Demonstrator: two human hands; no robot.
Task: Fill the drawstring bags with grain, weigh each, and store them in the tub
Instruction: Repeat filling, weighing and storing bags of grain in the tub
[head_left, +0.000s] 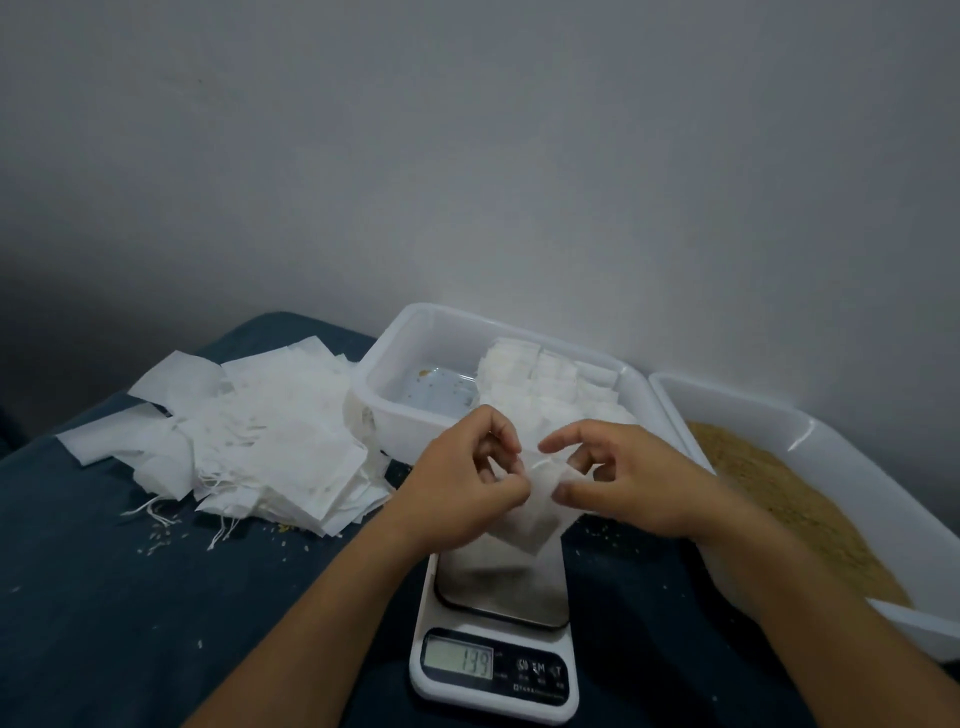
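2 hands pinch bag (524, 519) top | above scale (496, 670) | tub (415, 332) behind

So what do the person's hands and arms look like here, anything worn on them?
Both are bare. The left hand and right hand show no gloves, rings, watch or bands, and both forearms are uncovered right down to the bottom edge of the frame, with no sleeve in view. No markings show on either.
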